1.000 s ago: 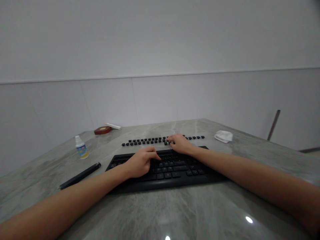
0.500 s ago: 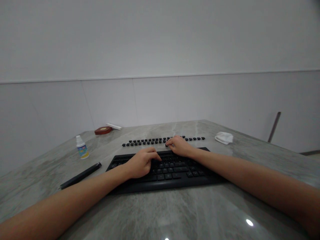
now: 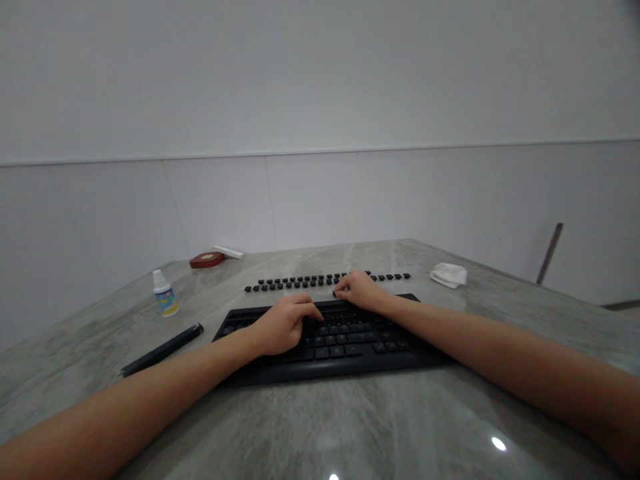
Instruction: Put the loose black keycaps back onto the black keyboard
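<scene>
A black keyboard (image 3: 345,363) lies in front of me, its upper part showing gaps where keys are off. My left hand (image 3: 290,323) rests over its left half, index finger stretched to the upper key rows and thumb apart; it holds nothing that I can see. Beyond the keyboard's back edge, my right hand (image 3: 363,291) pinches a small black keycap (image 3: 335,293), mostly covered by the fingertips. Loose black keycaps (image 3: 295,285) stand in two rows behind the keyboard, and my right hand hides some of them.
On the left are a white bottle with a coloured label (image 3: 166,300) and a black pen-like tool (image 3: 163,350). Further back lie a red-brown box (image 3: 207,260) and a flat white object (image 3: 229,253). A crumpled white cloth (image 3: 449,275) sits at right on the marbled table (image 3: 380,427).
My right hand has shifted very slightly right and toward the keyboard with the keycap at its fingertips. My left hand stays where it was.
</scene>
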Motion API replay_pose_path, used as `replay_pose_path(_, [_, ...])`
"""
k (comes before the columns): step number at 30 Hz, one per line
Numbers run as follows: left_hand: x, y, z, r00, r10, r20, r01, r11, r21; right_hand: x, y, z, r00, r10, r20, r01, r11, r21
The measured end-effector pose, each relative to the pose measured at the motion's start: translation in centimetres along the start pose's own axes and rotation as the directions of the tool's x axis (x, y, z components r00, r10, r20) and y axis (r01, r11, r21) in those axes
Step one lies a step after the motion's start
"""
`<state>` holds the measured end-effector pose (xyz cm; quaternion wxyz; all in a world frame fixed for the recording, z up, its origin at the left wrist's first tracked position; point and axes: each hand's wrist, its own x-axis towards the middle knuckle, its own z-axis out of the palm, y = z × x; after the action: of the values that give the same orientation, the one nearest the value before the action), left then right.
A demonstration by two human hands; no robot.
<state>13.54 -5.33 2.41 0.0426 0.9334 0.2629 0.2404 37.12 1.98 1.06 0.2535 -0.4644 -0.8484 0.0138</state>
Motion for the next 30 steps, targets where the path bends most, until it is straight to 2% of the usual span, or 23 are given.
replay_pose_path(8, [0.0,0.0,0.0,1.000,0.003,-0.003,-0.003,1.000,0.001,-0.1,-0.4,-0.3,0.995,0.095,-0.004,-0.095,0.995,-0.006])
replay_pose_path(15, [0.1,0.0,-0.1,1.000,0.015,-0.004,-0.014,1.000,0.003,-0.7,-2.1,-1.1,0.995,0.043,-0.085,-0.037,0.997,0.067])
replay_pose_path(19, [0.0,0.0,-0.2,0.999,0.033,-0.022,-0.033,0.999,0.001,-1.7,-3.3,-2.1,0.993,0.023,-0.115,0.003,0.975,0.222])
replay_pose_path(22, [-0.1,0.0,-0.2,0.999,0.039,-0.016,-0.039,0.999,-0.013,-3.3,-3.6,-2.9,0.996,0.038,-0.084,-0.011,0.954,0.301])
replay_pose_path(26, [-0.2,-0.1,-0.1,0.993,0.112,-0.039,-0.113,0.993,-0.037,-5.3,-3.8,-3.1,1.000,0.019,0.001,-0.018,0.899,0.437])
replay_pose_path(30, [-0.3,-0.4,0.0,0.982,0.182,-0.057,-0.185,0.982,-0.047,-5.5,-4.4,-2.6,1.000,0.004,0.029,-0.017,0.879,0.477])
